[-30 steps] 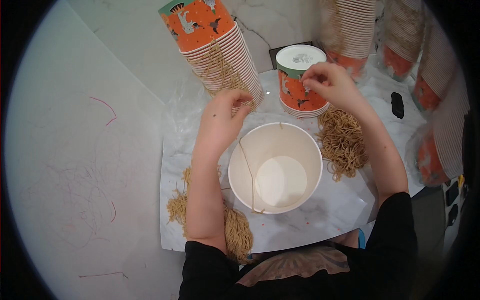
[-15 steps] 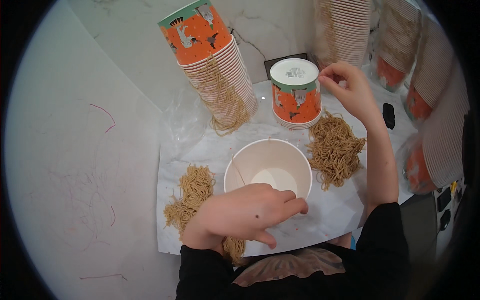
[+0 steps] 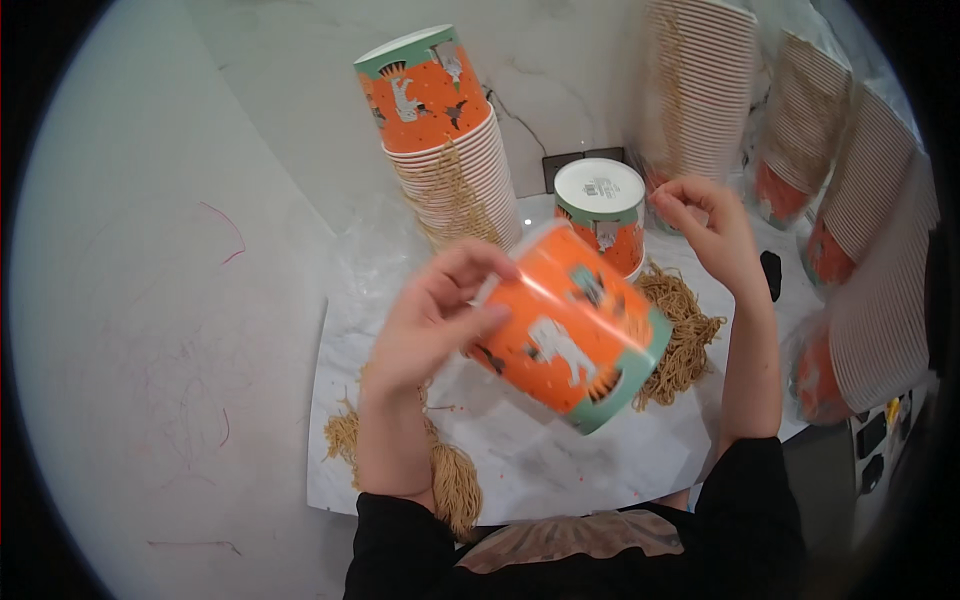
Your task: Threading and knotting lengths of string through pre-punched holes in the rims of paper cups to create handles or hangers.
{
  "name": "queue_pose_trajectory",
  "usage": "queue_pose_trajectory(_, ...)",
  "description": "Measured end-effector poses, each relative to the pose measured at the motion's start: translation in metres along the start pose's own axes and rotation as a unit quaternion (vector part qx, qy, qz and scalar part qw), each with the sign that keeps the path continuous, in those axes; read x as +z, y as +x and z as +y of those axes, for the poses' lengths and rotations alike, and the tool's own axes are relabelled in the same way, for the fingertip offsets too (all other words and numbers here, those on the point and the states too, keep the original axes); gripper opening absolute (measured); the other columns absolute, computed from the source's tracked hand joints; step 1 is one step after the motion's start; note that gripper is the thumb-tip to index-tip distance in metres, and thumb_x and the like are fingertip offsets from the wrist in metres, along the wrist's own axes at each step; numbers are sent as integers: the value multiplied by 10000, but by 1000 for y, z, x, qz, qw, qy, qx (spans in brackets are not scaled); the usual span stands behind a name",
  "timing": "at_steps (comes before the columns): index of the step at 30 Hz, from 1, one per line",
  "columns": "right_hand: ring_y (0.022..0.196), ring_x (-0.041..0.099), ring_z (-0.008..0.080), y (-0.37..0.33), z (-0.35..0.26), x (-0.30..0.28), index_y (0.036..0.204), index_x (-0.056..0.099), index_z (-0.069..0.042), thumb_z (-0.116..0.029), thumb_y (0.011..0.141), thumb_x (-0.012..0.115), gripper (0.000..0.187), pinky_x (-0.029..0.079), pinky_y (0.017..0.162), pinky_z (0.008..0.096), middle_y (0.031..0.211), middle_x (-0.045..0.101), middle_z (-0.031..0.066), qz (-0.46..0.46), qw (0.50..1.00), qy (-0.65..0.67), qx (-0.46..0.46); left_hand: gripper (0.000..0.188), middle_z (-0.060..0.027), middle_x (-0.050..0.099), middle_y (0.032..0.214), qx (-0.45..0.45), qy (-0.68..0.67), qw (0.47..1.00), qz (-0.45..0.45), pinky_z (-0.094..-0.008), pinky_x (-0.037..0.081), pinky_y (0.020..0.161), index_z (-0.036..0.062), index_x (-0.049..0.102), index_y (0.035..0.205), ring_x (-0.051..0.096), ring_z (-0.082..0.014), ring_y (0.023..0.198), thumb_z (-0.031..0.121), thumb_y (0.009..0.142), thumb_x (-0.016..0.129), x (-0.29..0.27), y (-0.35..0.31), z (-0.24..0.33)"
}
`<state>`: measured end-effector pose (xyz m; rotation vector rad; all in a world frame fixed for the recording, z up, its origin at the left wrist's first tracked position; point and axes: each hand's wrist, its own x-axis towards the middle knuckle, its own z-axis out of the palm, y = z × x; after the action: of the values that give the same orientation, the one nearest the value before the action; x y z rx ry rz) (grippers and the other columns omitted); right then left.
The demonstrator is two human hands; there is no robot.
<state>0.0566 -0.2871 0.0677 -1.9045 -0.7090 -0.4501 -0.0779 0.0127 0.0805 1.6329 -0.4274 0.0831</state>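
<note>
One tilted cup [image 3: 570, 335] in left-hand grip [image 3: 435, 315]

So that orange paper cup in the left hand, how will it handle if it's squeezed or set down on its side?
The orange paper cup is probably light: the left hand lifts it tilted, gripping near the base. Its thin paper wall would likely dent under a hard squeeze. Being round and tapered, it would probably roll in a curve if laid on the marble table.

Pale marble-veined wall [image 3: 560, 60] behind a white tabletop [image 3: 560, 470], grey scuffed floor [image 3: 150, 330] at left.
</note>
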Motion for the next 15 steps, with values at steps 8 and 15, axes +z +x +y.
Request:
queue_pose_trajectory(8,1454,316,246,-26,-32,26,1557,202,10,-94,647,853,1124,235,1195,383,1552,346,154,-215,966,113,-84,380,-165,667,1131,-10,-437,894,95,-342,577,923,4,455,1297,674,-234,1070,-6,940,584,-58,8,-12)
queue_pose_trajectory(15,1456,291,244,-1,-60,73,1570,118,-21,-304,483,1015,1438,270,1177,413,1567,272,139,-164,958,205,-119,321,-179,663,1136,-10,-530,846,56,-361,589,903,-8,504,1259,696,-238,1006,-20,945,566,-88,6,-28)
